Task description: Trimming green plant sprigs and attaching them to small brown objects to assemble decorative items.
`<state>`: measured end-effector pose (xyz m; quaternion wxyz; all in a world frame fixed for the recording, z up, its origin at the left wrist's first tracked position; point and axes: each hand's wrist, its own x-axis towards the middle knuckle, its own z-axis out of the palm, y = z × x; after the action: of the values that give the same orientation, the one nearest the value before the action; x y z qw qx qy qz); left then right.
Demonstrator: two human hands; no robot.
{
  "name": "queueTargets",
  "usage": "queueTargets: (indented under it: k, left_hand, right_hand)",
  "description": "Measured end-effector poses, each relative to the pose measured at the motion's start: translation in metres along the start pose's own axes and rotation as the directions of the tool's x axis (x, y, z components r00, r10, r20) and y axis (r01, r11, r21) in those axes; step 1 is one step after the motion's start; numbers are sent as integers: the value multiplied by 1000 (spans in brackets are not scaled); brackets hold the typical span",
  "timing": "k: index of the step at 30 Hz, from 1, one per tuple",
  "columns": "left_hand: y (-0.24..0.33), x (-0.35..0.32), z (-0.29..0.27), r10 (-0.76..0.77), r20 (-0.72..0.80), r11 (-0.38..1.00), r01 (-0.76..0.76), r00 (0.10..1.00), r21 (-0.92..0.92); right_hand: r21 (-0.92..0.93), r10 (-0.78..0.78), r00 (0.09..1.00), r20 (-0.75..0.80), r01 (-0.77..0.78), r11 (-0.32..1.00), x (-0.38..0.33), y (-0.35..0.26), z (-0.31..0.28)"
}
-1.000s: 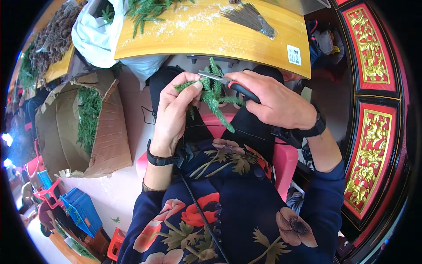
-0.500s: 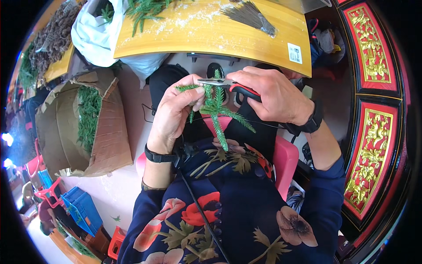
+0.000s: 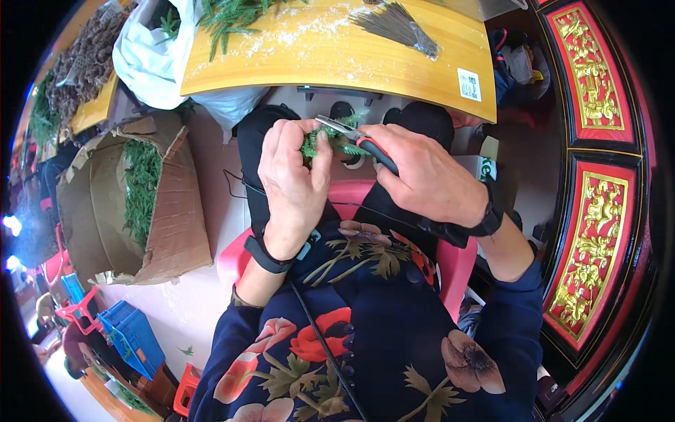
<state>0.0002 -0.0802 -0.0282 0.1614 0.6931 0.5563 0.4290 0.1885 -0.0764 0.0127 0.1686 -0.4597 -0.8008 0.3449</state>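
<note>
In front of my knees, my left hand (image 3: pixel 294 179) pinches a green artificial pine sprig (image 3: pixel 311 144) between thumb and fingers. My fingers and the tool cover part of the sprig. Wrapped around the red-and-black handles of long-nose pliers (image 3: pixel 342 128) is my right hand (image 3: pixel 432 176). The metal jaws lie across the sprig near my left fingertips. Whether they grip a wire there is too small to tell.
Ahead is a yellow table (image 3: pixel 316 70) with green sprigs (image 3: pixel 228 24) and a bundle of dark thin stems (image 3: pixel 395 28). A white bag (image 3: pixel 144 67), a cardboard box (image 3: pixel 91 218) of greenery and a blue crate (image 3: pixel 133 337) stand left. Carved red-gold panels (image 3: pixel 590 253) line the right.
My left hand has turned, so the sprig's branches no longer hang toward me and are foreshortened. The pliers have tilted, tips pointing up and left, and my right hand has come slightly lower.
</note>
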Motion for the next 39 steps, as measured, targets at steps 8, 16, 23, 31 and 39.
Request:
queueTargets:
  k: [8, 16, 23, 31, 39]
  left_hand:
    - [-1, 0, 4, 168, -82, 959, -144, 982, 242]
    - [-4, -3, -1, 193, -116, 952, -157, 974, 261]
    - [-2, -1, -3, 15, -70, 998, -10, 997, 59]
    - [-2, 6, -9, -403, 409, 455, 567, 819, -687]
    - [-8, -1, -12, -414, 510, 244, 631, 754, -736]
  right_hand:
    - [43, 68, 996, -48, -66, 997, -3, -11, 13]
    - [112, 126, 992, -28, -122, 986, -4, -16, 20]
    - [143, 78, 989, -124, -60, 988, -9, -8, 23]
    - [-15, 99, 984, -145, -102, 995, -14, -1, 15]
    - [-2, 0, 987, -159, -1, 1000, -20, 1, 17]
